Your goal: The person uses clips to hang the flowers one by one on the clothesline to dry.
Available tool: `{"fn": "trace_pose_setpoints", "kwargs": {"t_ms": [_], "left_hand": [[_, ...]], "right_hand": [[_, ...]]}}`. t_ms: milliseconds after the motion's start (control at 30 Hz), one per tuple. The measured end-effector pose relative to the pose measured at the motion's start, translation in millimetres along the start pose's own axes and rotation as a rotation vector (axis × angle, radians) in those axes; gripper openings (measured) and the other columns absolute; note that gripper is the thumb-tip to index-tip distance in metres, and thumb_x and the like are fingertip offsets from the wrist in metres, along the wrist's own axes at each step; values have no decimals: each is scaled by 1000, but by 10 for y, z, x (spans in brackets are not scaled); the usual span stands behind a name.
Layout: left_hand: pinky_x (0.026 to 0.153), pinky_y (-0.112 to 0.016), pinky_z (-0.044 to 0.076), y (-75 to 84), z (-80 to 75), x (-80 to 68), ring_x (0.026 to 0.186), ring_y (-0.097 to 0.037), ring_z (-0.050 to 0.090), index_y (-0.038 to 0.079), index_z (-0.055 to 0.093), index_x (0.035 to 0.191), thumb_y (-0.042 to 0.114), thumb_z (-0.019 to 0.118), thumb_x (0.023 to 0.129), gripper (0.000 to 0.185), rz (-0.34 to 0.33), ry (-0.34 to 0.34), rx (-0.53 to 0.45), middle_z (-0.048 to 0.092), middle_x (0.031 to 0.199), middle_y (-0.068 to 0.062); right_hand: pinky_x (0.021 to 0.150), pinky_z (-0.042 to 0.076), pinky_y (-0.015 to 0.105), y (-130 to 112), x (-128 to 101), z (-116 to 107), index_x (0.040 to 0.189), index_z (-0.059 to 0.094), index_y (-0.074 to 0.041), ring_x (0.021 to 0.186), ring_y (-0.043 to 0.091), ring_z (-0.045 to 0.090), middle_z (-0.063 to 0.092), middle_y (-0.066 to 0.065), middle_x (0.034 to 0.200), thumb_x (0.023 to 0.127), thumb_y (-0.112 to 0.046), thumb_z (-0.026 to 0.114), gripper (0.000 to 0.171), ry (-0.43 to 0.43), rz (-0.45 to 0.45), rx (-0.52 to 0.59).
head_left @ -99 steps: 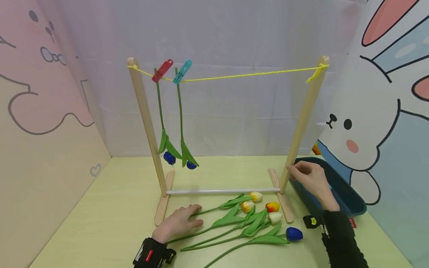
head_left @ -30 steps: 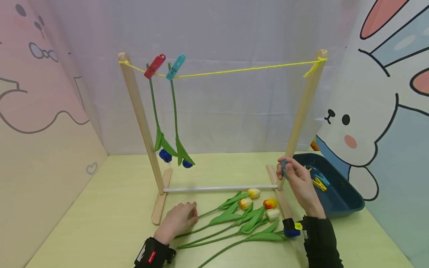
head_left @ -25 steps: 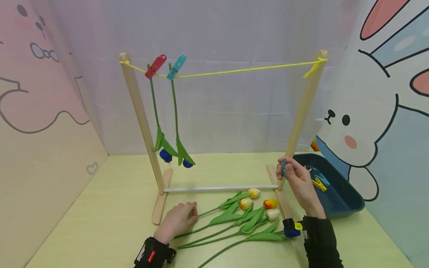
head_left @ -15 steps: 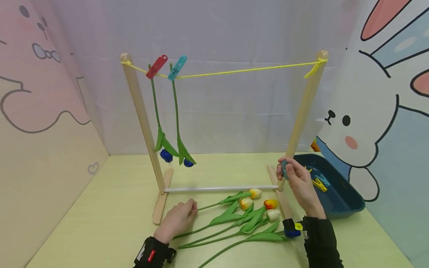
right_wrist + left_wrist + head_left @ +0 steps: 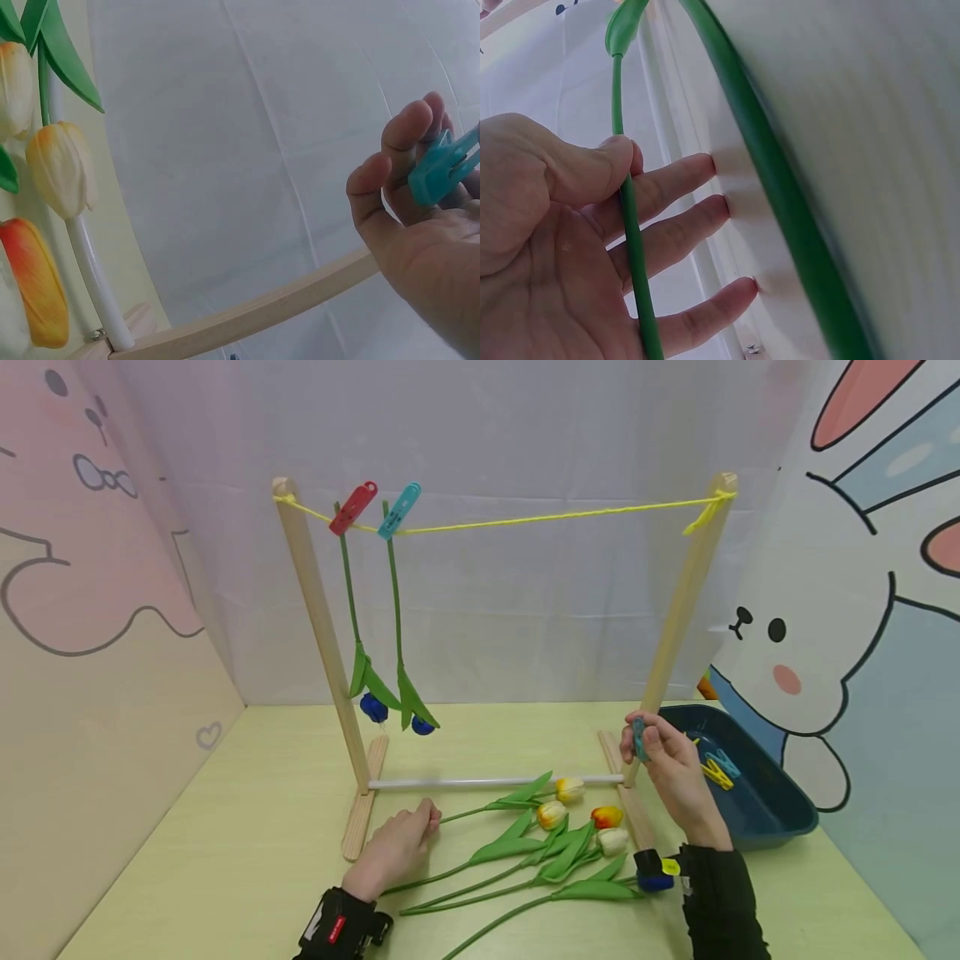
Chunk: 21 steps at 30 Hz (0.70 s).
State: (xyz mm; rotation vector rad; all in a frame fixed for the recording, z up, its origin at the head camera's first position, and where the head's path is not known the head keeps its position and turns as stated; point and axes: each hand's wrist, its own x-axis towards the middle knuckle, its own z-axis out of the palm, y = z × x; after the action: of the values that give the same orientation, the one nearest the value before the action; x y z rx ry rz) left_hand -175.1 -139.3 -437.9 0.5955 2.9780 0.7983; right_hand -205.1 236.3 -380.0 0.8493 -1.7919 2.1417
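My left hand pinches the green stem of a yellow-white tulip between thumb and forefinger; the other fingertips touch the table. That tulip is the farthest of several lying in front of the white rod. In my right hand is a blue clothespin, held beside the right post. Two blue tulips hang head down from the yellow string, one under a red clothespin, the other under a blue-green clothespin.
A dark blue bin with yellow and blue clothespins stands at the right. Wooden posts with flat feet carry the string, joined low down by a white rod. An orange-red tulip and a white tulip lie near the right foot.
My right hand has come away from the bin with a blue clothespin. My left hand has taken hold of the farthest tulip's stem and shifted it slightly; its leaf now stands higher.
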Motion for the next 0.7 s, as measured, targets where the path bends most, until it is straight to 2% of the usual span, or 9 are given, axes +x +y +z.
{"fn": "trace_pose_setpoints", "kwargs": {"t_ms": [167, 333, 433, 567, 700], "left_hand": [[56, -22, 37, -44, -10, 26, 63, -10, 43, 8, 55, 96, 8, 56, 102, 6, 26, 6, -1, 52, 73, 4], [57, -19, 39, -45, -51, 38, 63, -6, 42, 4, 57, 98, 6, 58, 101, 3, 65, 56, -18, 57, 74, 1], [56, -18, 41, -8, -78, 47, 63, -6, 48, 4, 57, 95, 4, 60, 99, 5, 80, 128, -28, 60, 75, -1], [55, -18, 42, 30, -90, 81, 64, -5, 50, 4, 59, 95, 4, 63, 97, 5, 59, 250, -59, 63, 77, -3], [54, -17, 38, 48, -104, 108, 61, -3, 43, 4, 65, 98, 5, 67, 96, 3, 17, 372, -120, 63, 77, -3]], "right_hand": [[76, 51, 20, -15, -2, -3, 123, 59, -6, 78, 15, 53, 60, 1, 92, 110, -12, 33, 30, 7, -1, -1], [76, 51, 19, -20, -6, -14, 123, 58, -5, 78, 14, 54, 61, 1, 92, 110, -12, 32, 30, 15, 1, -4], [76, 51, 19, -16, -7, -23, 123, 58, -5, 79, 15, 54, 61, 2, 93, 110, -12, 32, 31, 19, 3, -1], [77, 52, 19, -13, -8, -32, 123, 58, -5, 79, 15, 55, 61, 2, 93, 110, -12, 32, 31, 24, -1, 9], [77, 52, 18, -10, -8, -38, 123, 59, -4, 79, 14, 55, 62, 2, 93, 110, -12, 32, 31, 23, -4, 19]]}}
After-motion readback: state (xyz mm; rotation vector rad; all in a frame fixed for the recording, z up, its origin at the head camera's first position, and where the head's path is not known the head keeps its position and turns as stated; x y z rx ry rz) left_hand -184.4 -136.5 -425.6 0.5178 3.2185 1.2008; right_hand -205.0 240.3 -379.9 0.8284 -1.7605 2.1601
